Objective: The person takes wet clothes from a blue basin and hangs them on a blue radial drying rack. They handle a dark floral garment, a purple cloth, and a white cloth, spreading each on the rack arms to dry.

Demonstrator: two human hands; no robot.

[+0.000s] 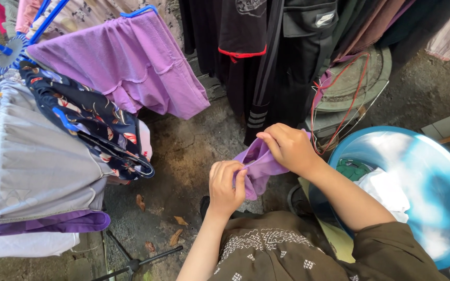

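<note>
Outdoors, purple cloth [261, 166] between hands [259, 169]

No packages, signs or screens show here. The only label-like marks sit on the dark clothes hanging at the top of the view: a small white emblem patch [324, 19], slanted and roughly oval, on a black garment [308, 31] at upper centre-right, and a pale grey printed crest [250, 5] (cut off by the top edge) on the black garment with red hem trim [241, 31] just to its left. Their details are too small to tell.
</note>
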